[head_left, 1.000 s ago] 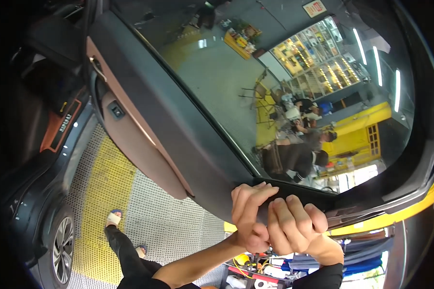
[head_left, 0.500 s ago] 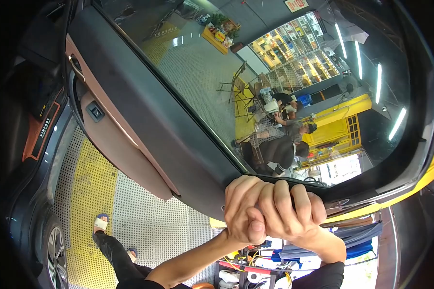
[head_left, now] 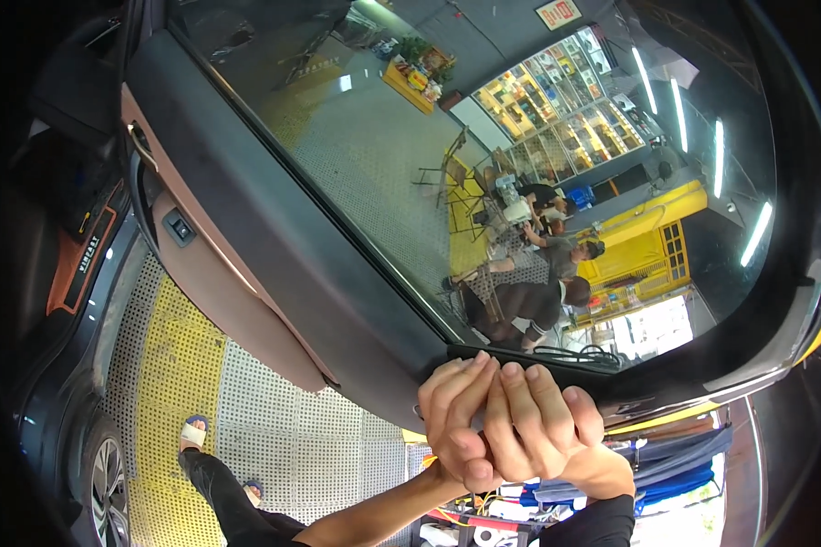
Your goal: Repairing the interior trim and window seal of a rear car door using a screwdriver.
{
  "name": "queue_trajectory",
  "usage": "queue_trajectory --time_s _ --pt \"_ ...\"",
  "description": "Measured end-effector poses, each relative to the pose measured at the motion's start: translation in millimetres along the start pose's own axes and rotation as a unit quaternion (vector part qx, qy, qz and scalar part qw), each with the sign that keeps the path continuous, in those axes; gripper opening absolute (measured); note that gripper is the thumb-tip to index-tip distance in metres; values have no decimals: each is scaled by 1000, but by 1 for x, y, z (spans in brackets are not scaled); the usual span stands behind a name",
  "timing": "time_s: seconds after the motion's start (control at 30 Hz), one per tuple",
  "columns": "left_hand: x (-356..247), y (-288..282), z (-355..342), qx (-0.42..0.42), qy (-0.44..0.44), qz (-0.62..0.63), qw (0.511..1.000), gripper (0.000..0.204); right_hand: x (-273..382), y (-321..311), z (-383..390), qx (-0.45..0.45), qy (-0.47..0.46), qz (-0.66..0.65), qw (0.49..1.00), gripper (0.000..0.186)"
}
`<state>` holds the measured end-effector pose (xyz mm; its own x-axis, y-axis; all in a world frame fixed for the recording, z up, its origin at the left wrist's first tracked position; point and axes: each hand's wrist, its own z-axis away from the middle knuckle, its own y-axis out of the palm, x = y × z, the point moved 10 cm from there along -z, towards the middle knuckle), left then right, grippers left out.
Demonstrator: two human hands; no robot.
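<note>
My left hand (head_left: 452, 401) and my right hand (head_left: 540, 424) are side by side at the edge of an open car door (head_left: 301, 242), by the lower corner of its window (head_left: 365, 155). Both hands have bent fingers and touch each other, with the left thumb tucked between them. The fingertips reach the dark trim (head_left: 511, 357) under the glass. Between the palms the view is blocked, and what they grip, if anything, is hidden. Through the glass, people (head_left: 529, 301) and lit shelves (head_left: 556, 100) are visible.
Left of the door is the car's sill (head_left: 82, 255) and a wheel (head_left: 109, 483). Legs in dark trousers and sandals (head_left: 194, 430) stand on perforated yellow and grey floor tiles (head_left: 274, 410). Behind my hands hang blue cloths (head_left: 675, 469), above a cart (head_left: 483, 533) of supplies.
Both hands have shifted slightly down. Their fingers, earlier curled more tightly, are a little straighter, with the tips pointing up to the trim. The view has moved slightly.
</note>
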<state>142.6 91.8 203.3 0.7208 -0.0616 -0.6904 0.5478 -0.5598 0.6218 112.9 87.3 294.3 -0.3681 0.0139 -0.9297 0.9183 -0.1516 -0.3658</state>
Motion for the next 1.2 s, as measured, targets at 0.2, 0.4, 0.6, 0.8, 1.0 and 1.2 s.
queue_trajectory --time_s 0.2,0.4,0.6,0.8,1.0,1.2 --pt "1 -4 -3 -7 -2 31 999 85 -2 -4 -2 -85 -3 -58 995 57" --pt "1 -5 -4 10 8 37 999 85 -6 -6 1 -137 2 -105 985 58" --pt "4 -6 -6 9 11 89 996 86 -7 -8 4 -98 15 -160 982 30" --pt "1 -4 -13 41 34 45 998 82 -14 -22 37 -166 65 -234 956 21" --pt "2 1 -10 75 -4 19 997 41 -17 -29 86 -307 452 -202 813 16" --pt "-6 4 -44 176 -49 71 981 36 32 -9 103 -245 695 -248 629 47"
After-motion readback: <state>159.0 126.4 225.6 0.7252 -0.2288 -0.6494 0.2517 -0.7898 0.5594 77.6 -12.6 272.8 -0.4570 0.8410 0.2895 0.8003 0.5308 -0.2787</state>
